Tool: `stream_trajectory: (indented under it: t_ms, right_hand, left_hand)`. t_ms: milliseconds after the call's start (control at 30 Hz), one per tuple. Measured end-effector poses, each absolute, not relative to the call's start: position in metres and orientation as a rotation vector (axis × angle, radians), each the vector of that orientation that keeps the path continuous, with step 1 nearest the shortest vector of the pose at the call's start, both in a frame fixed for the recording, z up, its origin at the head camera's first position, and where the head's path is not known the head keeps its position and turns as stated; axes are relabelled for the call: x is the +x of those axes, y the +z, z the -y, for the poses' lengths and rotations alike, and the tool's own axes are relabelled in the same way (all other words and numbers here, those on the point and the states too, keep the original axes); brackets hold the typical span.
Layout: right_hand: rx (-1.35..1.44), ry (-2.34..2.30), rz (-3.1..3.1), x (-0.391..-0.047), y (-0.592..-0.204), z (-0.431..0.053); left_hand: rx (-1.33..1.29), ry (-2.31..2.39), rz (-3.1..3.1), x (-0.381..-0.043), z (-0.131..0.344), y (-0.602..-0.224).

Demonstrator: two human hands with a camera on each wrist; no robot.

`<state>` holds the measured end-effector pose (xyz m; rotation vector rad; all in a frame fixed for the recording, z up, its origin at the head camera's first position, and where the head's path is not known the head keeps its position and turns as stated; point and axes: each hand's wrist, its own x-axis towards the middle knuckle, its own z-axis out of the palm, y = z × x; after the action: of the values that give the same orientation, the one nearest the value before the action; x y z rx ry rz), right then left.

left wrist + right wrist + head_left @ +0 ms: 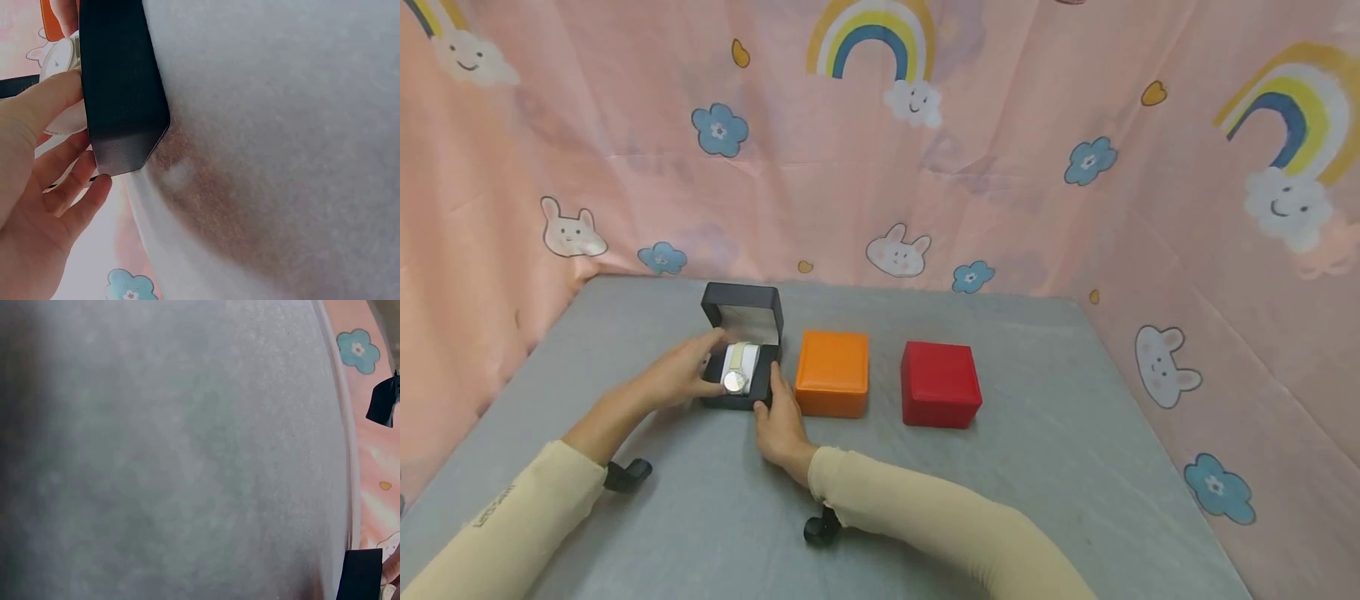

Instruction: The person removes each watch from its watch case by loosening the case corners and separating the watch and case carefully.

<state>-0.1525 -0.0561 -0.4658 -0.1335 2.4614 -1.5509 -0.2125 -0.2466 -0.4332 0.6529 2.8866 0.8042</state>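
Note:
A black watch box (pixel 742 295) stands on the left part of the table with its lid raised. Inside sits a wristwatch (pixel 735 382) with a pale strap and round dial, wrapped on a white cushion. My left hand (pixel 679 372) reaches in from the left and grips the watch on its cushion between thumb and forefinger. In the left wrist view, that thumb covers part of the watch (pixel 57 57). My right hand (pixel 784 427) holds the box at its right side, thumb on the front corner. Only a corner of the box (pixel 360 575) shows in the right wrist view.
Right of the black box stands a closed orange box (pixel 832 362), near my right fingers. A closed red box (pixel 940 383) stands further right. Both are on the grey-covered table (pixel 1075 467). A pink patterned curtain (pixel 1000 167) hangs around the back and sides.

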Motion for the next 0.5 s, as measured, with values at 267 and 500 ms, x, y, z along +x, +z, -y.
stream_trajectory:
  t_ms: [267,500]
  right_hand:
    - [-0.154,-1.520,-2.492,-0.1542,-0.4669,0.0545]
    - [-0.158,-1.508,-2.506,-0.1512,-0.4667,0.0569]
  left_hand:
    - [0.594,0.754,-2.914,-0.2127,0.2449,-0.4286]
    - [0.589,0.739,-2.924,-0.2115,0.2476,-0.4288]
